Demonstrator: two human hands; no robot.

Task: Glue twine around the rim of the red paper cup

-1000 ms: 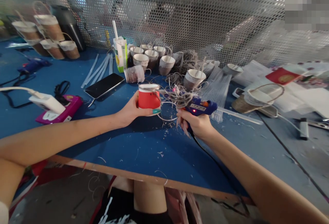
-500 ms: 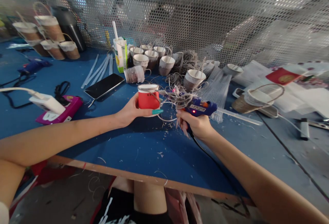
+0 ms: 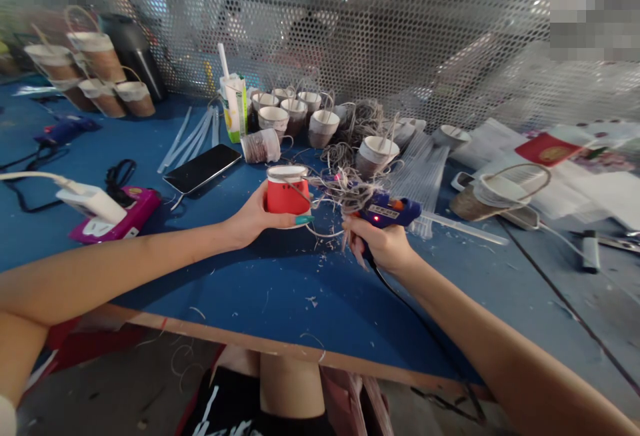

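Note:
My left hand [image 3: 257, 215] is wrapped round a red paper cup [image 3: 288, 197], its thumb across the lower front. In my right hand [image 3: 377, 241] is a blue glue gun [image 3: 393, 209] with a small red light lit and a clear glue stick [image 3: 465, 226] poking out of its back. Its front end points left toward the cup and is tangled in grey-brown strands [image 3: 350, 191], which hide the nozzle. Whether the nozzle touches the cup I cannot tell. A thin pale loop hangs between cup and gun.
Several twine-wrapped cups [image 3: 324, 128] stand behind, near a drink carton [image 3: 234, 109] and a perforated metal screen [image 3: 400, 36]. A phone [image 3: 203, 168] and a pink power strip [image 3: 133, 213] lie left. Clear glue sticks [image 3: 425, 163] and a handled cup [image 3: 493, 196] lie right.
Almost nothing differs. The cup and both hands hold nearly the same place, with only a very slight shift of the view.

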